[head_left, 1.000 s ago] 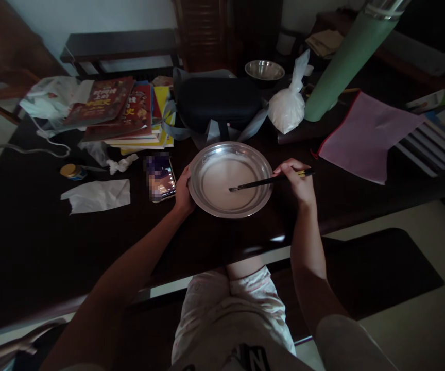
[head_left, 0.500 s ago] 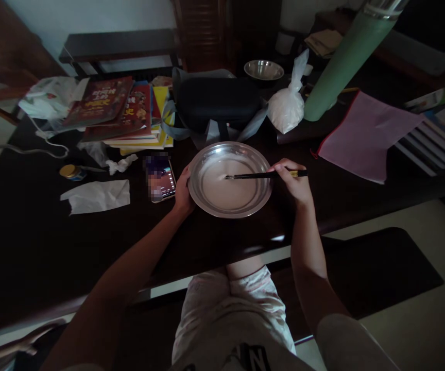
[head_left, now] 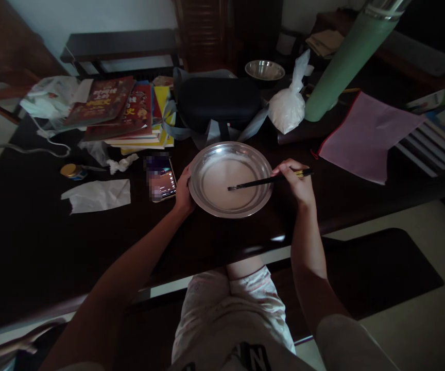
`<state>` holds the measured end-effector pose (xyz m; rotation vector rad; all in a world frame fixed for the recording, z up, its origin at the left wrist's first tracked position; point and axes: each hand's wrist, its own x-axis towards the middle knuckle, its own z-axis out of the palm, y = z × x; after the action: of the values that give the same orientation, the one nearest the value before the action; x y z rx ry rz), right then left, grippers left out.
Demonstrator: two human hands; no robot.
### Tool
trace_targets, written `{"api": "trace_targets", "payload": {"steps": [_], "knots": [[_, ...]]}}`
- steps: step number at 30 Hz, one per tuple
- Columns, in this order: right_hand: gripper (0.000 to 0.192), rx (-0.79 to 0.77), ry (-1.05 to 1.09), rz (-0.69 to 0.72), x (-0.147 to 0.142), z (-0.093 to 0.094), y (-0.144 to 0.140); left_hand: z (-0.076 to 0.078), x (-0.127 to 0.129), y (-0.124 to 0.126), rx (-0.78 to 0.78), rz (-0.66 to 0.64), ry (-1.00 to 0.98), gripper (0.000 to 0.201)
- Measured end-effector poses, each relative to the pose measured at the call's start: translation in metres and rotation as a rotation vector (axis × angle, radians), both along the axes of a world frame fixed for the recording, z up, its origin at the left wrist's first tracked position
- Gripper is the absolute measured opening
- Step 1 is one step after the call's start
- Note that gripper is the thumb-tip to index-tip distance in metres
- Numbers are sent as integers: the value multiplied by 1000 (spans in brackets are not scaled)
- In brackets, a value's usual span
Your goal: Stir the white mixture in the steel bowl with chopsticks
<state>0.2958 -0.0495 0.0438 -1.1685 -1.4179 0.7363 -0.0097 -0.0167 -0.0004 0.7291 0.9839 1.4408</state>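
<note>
Left hand [head_left: 184, 193] braces the pan [head_left: 230, 179] at its left rim, grip closed on it, steadying; right hand [head_left: 295, 180], grip clamped on chopsticks [head_left: 264, 181], dips their tips into the pan's pale liquid.

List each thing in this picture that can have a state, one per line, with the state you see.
Metal plate: flat on the table, holding pale liquid.
Chopsticks: tips in the liquid.
Right hand: closed on the chopsticks.
Left hand: gripping the plate's rim.
Phone: screen lit.
Plastic bag: tied shut, holding white powder.
Green bottle: standing, capped.
Books: closed, stacked.
Tissue: crumpled, lying flat.
</note>
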Motion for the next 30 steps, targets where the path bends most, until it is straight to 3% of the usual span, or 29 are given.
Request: {"api": "trace_targets", "payload": {"steps": [3,7,12,17,22,27,30], "knots": [[47,5,-61,43,-1,1,1,0,0,0,12,-13,-5,25],[48,2,8,-57,0,1,0,-2,0,1,-3,-6,11,26],[45,-5,-47,46,0,0,0,-1,0,0,0,-3,36,22],[46,17,26,-58,1,0,0,2,1,-1,-34,23,5,21],[45,-13,-45,53,-1,1,0,3,2,0,-31,11,17,23],[44,21,44,-50,0,0,0,3,2,0,-46,24,-13,19],[43,5,19,41,0,-1,0,0,1,1,-18,3,-2,21]]}}
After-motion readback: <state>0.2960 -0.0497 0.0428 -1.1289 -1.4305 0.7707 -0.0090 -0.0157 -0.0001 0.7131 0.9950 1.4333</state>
